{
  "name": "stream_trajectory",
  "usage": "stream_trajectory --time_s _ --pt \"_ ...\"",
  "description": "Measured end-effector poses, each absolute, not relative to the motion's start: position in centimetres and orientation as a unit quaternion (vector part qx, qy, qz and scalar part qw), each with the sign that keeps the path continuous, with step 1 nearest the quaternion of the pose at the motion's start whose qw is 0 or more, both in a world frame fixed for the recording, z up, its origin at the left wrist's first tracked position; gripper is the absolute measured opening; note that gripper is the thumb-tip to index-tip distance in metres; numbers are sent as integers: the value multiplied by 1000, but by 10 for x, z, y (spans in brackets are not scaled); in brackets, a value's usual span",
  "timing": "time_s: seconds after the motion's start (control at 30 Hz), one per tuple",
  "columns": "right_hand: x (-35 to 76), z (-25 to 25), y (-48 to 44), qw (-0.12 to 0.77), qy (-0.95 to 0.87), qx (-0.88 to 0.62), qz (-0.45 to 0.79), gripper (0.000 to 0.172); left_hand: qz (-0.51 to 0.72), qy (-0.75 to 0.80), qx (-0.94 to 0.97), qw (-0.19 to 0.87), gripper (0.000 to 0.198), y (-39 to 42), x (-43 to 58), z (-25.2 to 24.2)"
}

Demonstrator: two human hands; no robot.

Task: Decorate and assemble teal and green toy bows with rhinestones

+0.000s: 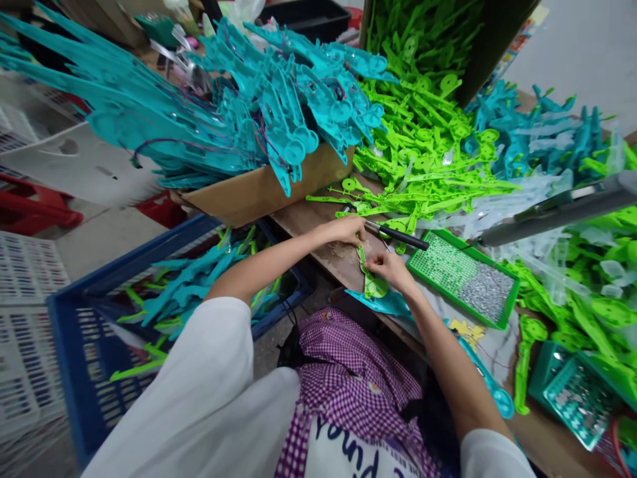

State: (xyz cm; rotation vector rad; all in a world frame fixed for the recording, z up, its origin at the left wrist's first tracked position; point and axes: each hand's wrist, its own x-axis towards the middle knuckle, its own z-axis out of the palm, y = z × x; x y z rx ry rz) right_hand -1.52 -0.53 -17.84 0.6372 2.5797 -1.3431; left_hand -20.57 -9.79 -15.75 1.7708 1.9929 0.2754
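Near the front edge of the worktable, a long lime-green plastic part with a round end lies between my hands. My left hand is closed on its narrow upper end. Just to the right, my right hand has its fingers pinched together at the part's side; whatever sits between those fingertips is too small to make out. Below the green part, a turquoise plastic part lies along the table edge. A tool with a black handle rests just beyond my hands.
A green tray of small metal pieces stands at right, beneath a grey powered tool. Lime-green parts are heaped behind. Turquoise parts with wires fill a cardboard box. A blue crate stands at left, smaller teal trays at right.
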Motion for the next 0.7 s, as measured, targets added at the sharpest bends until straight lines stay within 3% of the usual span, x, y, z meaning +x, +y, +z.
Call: stream_trajectory --time_s 0.33,0.7 --pt "-24 -179 3 128 843 192 -485 27 108 722 643 231 19 -95 -207 -159" --pt "-34 -170 2 187 880 192 -392 19 97 726 643 222 17 -94 -206 -159"
